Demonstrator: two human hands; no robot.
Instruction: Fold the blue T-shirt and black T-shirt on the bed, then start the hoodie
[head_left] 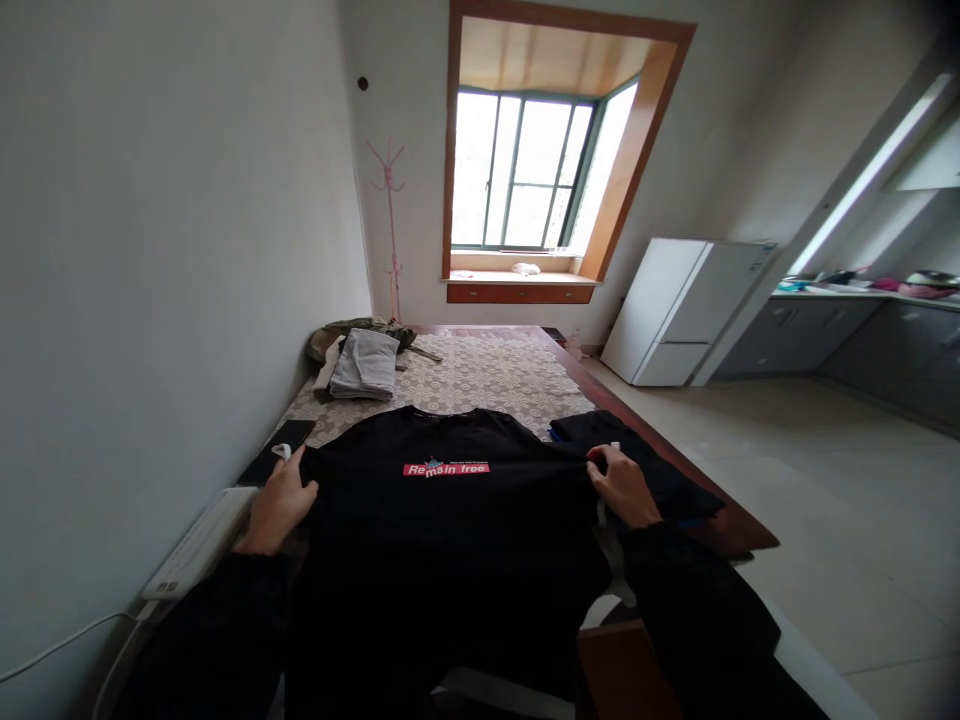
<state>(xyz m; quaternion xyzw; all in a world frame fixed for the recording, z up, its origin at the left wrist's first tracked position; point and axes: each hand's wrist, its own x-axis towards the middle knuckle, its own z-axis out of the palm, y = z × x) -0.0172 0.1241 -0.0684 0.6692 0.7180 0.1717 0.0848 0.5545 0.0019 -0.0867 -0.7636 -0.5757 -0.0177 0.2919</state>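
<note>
A black T-shirt with a red "Remain free" label lies spread flat on the table, chest side up. My left hand pinches the shirt's left edge near the sleeve. On the other side, my right hand grips the fabric at the right shoulder and sleeve. Both my arms are in dark sleeves.
A pile of folded grey and olive clothes sits at the table's far left. A black phone and a white power strip lie by the left wall. Another black garment lies right of the shirt. A white fridge stands beyond.
</note>
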